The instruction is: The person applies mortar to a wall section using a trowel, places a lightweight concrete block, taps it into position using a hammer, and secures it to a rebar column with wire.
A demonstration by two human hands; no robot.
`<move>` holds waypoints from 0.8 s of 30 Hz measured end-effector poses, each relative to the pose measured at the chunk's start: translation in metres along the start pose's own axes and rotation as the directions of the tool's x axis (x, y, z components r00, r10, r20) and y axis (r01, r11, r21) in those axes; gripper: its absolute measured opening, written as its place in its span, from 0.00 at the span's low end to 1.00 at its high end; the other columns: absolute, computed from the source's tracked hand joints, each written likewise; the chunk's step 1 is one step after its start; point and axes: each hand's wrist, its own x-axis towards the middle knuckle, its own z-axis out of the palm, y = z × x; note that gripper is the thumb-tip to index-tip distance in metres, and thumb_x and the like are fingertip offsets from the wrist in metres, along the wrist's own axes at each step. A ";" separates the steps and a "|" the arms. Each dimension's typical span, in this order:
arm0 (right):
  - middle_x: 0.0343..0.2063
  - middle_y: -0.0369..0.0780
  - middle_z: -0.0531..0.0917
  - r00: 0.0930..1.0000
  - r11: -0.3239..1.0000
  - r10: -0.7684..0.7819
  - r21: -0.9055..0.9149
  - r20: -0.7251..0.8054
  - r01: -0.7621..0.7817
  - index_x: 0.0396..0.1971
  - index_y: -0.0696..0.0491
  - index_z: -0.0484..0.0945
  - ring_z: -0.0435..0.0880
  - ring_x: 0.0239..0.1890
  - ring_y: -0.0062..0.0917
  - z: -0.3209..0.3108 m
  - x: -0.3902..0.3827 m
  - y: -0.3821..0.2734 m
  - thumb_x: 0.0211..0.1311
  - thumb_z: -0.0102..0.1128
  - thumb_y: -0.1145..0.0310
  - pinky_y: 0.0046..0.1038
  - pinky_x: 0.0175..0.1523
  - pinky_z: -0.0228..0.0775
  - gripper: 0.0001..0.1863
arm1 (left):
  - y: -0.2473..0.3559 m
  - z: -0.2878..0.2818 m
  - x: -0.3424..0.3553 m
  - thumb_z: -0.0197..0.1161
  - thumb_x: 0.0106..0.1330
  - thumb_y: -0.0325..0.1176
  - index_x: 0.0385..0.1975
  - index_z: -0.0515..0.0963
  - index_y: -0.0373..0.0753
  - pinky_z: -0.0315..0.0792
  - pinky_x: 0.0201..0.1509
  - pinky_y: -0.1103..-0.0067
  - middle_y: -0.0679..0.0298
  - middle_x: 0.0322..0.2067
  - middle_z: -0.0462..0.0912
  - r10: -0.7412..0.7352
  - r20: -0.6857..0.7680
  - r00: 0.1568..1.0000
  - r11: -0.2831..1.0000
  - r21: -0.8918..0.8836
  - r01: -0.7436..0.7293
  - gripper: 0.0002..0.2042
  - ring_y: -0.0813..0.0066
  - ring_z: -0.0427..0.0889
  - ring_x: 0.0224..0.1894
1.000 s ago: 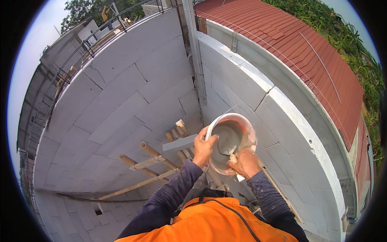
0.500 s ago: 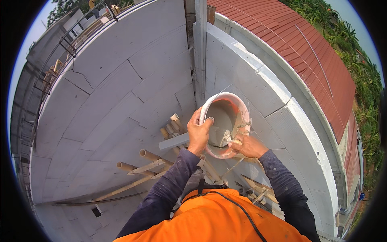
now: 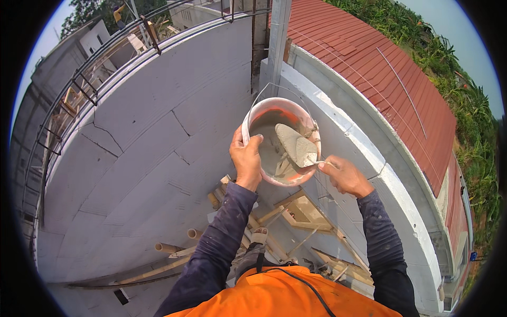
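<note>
My left hand (image 3: pixel 247 161) grips the left rim of a round bucket (image 3: pixel 248 126), thumb over the edge and fingers outside. Grey wet mortar (image 3: pixel 266 138) coats the inside, with orange plastic showing through on the far wall. In my right hand (image 3: pixel 344 175), closed round its handle, is a trowel (image 3: pixel 305 152). Its blade lies over the bucket's opening, loaded with a smooth heap of mortar. The bucket's thin wire handle (image 3: pixel 272 85) stands up at the far side.
A light block wall (image 3: pixel 142 132) curves along the left, and a lower white-topped wall (image 3: pixel 364 142) runs at the right. Beyond it lies a red metal roof (image 3: pixel 380 79). Below are bamboo poles (image 3: pixel 169 247) and a wooden frame (image 3: pixel 306 211). A metal post (image 3: pixel 278 47) rises ahead.
The trowel has come up from down inside the bucket and now carries mortar near the rim. My right hand has moved right and the bucket a little up and left in view.
</note>
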 end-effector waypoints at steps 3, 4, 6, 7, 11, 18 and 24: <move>0.20 0.33 0.74 0.999 0.997 0.012 0.080 -0.032 -0.009 0.43 0.51 0.81 0.74 0.16 0.17 -0.021 0.006 -0.025 0.75 0.56 0.39 0.24 0.21 0.66 0.27 | 0.008 0.009 0.020 0.63 0.61 0.23 0.63 0.77 0.32 0.73 0.61 0.76 0.62 0.52 0.83 0.009 -0.027 1.000 0.998 -0.067 -0.011 0.26 0.75 0.80 0.53; 0.19 0.32 0.73 0.998 0.997 0.001 0.082 -0.057 0.004 0.42 0.50 0.81 0.71 0.15 0.15 -0.028 0.010 -0.032 0.76 0.55 0.39 0.22 0.19 0.63 0.26 | 0.008 0.011 0.028 0.64 0.61 0.23 0.63 0.77 0.32 0.72 0.62 0.76 0.62 0.53 0.83 0.011 -0.032 0.999 0.996 -0.084 -0.014 0.26 0.74 0.80 0.53; 0.19 0.31 0.72 0.999 0.989 0.000 0.150 -0.040 0.006 0.42 0.51 0.81 0.70 0.14 0.14 -0.040 0.019 -0.043 0.76 0.54 0.40 0.22 0.18 0.63 0.26 | 0.005 0.009 0.040 0.64 0.61 0.23 0.62 0.77 0.32 0.71 0.64 0.74 0.62 0.53 0.83 0.005 -0.050 0.999 0.994 -0.108 -0.010 0.25 0.72 0.80 0.55; 0.19 0.31 0.72 0.999 0.984 -0.001 0.179 -0.043 0.009 0.42 0.51 0.81 0.70 0.14 0.14 -0.045 0.023 -0.049 0.76 0.54 0.40 0.22 0.18 0.63 0.25 | 0.003 0.008 0.045 0.64 0.61 0.23 0.62 0.77 0.32 0.71 0.65 0.74 0.62 0.53 0.83 -0.014 -0.050 0.999 0.993 -0.115 0.008 0.25 0.72 0.80 0.55; 0.18 0.30 0.72 0.999 0.976 -0.012 0.214 -0.048 0.022 0.43 0.51 0.80 0.69 0.12 0.14 -0.065 0.047 -0.066 0.78 0.52 0.43 0.21 0.17 0.63 0.24 | -0.001 0.000 0.055 0.63 0.61 0.22 0.63 0.76 0.33 0.71 0.66 0.74 0.61 0.54 0.83 -0.067 -0.059 0.996 0.986 -0.156 0.057 0.26 0.71 0.80 0.56; 0.18 0.31 0.72 0.987 0.992 -0.042 0.113 -0.156 0.060 0.45 0.52 0.79 0.72 0.12 0.16 -0.108 0.136 -0.100 0.76 0.53 0.46 0.21 0.17 0.65 0.22 | -0.020 -0.011 0.065 0.62 0.60 0.21 0.62 0.77 0.32 0.73 0.62 0.75 0.61 0.51 0.84 -0.120 -0.082 0.989 0.981 -0.165 0.105 0.26 0.74 0.81 0.53; 0.32 0.44 0.84 0.961 0.918 -0.134 -0.395 -0.242 0.028 0.54 0.54 0.82 0.85 0.28 0.28 -0.106 0.219 -0.155 0.71 0.56 0.48 0.35 0.31 0.75 0.26 | -0.038 -0.034 0.059 0.61 0.60 0.23 0.64 0.76 0.33 0.74 0.63 0.72 0.58 0.52 0.83 -0.148 -0.094 0.985 0.976 -0.176 0.130 0.28 0.70 0.80 0.54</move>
